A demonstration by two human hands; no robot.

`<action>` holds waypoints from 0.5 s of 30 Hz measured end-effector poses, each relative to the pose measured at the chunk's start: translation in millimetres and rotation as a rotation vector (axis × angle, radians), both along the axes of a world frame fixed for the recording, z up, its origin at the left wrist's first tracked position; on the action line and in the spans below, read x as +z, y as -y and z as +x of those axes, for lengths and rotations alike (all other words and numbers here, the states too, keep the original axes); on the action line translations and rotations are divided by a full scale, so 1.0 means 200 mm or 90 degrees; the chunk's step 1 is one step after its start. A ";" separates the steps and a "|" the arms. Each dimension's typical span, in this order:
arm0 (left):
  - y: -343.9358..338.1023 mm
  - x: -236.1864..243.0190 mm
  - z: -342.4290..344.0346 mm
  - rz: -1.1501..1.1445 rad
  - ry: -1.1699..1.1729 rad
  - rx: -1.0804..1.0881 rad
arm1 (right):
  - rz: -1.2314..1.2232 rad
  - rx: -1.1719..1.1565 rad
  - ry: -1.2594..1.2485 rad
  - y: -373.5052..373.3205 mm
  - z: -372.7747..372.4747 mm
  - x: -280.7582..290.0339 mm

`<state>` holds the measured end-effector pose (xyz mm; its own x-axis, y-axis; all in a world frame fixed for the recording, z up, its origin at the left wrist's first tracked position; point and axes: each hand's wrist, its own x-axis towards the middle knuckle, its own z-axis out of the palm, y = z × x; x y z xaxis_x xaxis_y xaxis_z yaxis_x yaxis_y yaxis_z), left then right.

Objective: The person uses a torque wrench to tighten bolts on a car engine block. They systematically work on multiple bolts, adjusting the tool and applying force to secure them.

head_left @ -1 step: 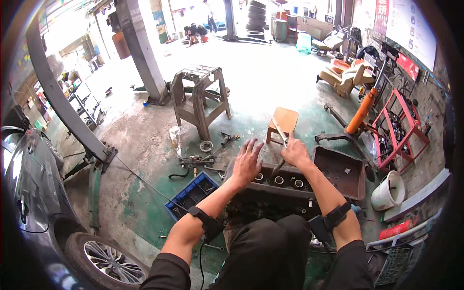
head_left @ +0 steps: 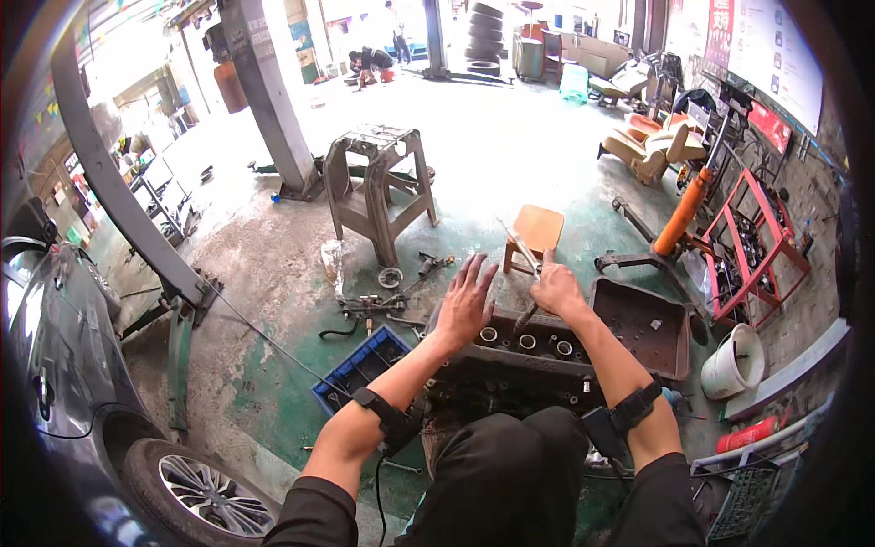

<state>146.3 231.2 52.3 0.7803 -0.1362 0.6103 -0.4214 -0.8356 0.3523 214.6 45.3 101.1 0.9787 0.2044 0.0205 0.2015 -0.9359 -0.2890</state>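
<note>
My right hand [head_left: 558, 290] is closed around a long metal wrench [head_left: 522, 244], its index finger stretched forward. The bright bar slants up and away to the left of that hand; a dark shaft runs down below it to the engine part. My left hand [head_left: 463, 308] is open, fingers spread and blackened, above the left end of the engine part [head_left: 538, 365]; I cannot tell whether it touches anything. Dark metal with several round, light-rimmed holes, the engine part lies in front of my knees. Exactly how the shaft meets it is partly hidden.
A blue crate [head_left: 360, 365] lies left of the engine part, a rusty tray [head_left: 652, 337] right. Beyond are an orange-topped stool [head_left: 538, 223], a worn grey stand [head_left: 378, 182] and an orange hoist [head_left: 682, 214]. A white bucket [head_left: 729, 360] stands right; a car [head_left: 68, 356] is left.
The wrench's far end has swung a little to the left. My two hands stay in nearly the same places.
</note>
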 end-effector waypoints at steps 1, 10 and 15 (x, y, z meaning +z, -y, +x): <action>-0.02 0.04 0.01 0.068 -0.006 0.005 | 0.021 0.039 0.010 0.00 0.00 0.00; -0.07 0.14 0.02 0.249 -0.385 0.041 | 0.204 0.210 0.030 -0.01 -0.02 -0.14; -0.05 0.14 -0.08 -0.134 -0.671 -0.055 | 0.150 0.053 0.145 -0.11 -0.07 -0.14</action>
